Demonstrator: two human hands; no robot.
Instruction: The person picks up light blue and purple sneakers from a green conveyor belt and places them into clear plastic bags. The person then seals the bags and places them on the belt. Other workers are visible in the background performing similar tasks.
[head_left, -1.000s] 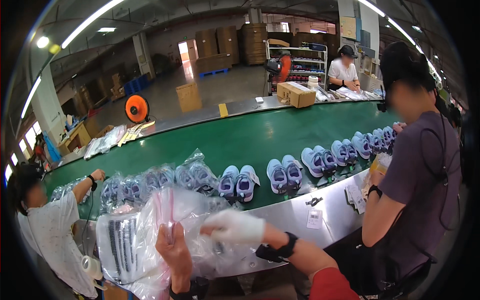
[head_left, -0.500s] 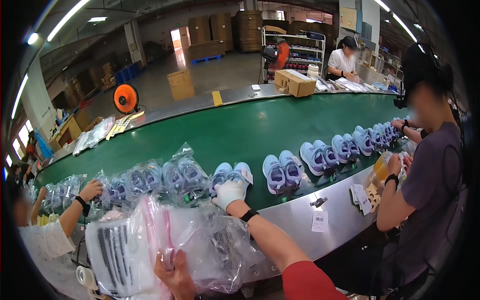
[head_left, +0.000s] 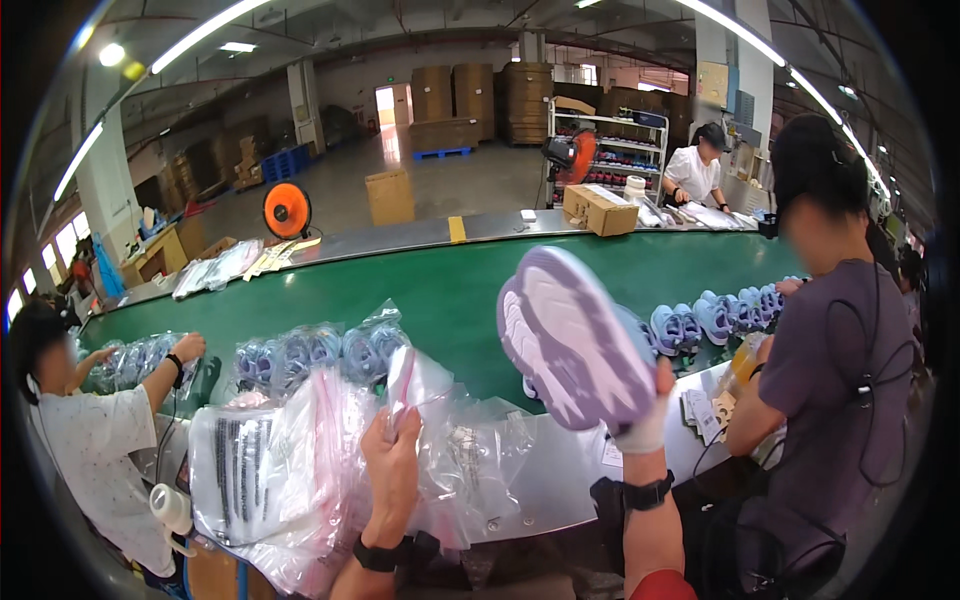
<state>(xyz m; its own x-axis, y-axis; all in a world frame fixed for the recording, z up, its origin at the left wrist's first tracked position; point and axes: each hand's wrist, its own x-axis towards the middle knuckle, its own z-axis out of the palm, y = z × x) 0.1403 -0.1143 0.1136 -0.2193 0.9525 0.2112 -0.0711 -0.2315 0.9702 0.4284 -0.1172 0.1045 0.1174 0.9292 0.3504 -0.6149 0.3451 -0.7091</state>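
Observation:
My right hand, partly covered by a white glove, grips a pair of light-blue sneakers raised above the bench edge. Their lilac and white soles face me, overlapping, and hide most of my fingers. Closed on the pink-edged top of a clear plastic bag is my left hand. That bag stands up from a pile of clear bags lying at the near edge. Beyond the pile, several sneakers in clear bags sit in a row on the green belt.
More unbagged sneakers line the belt to the right, beside a co-worker in a dark shirt. A co-worker in white handles bagged shoes at left. A cardboard box and an orange fan stand across the belt.
My right hand has lifted the sneakers off the belt and turned their soles toward me. My left hand has risen with the bag's edge. The view has tilted upward.

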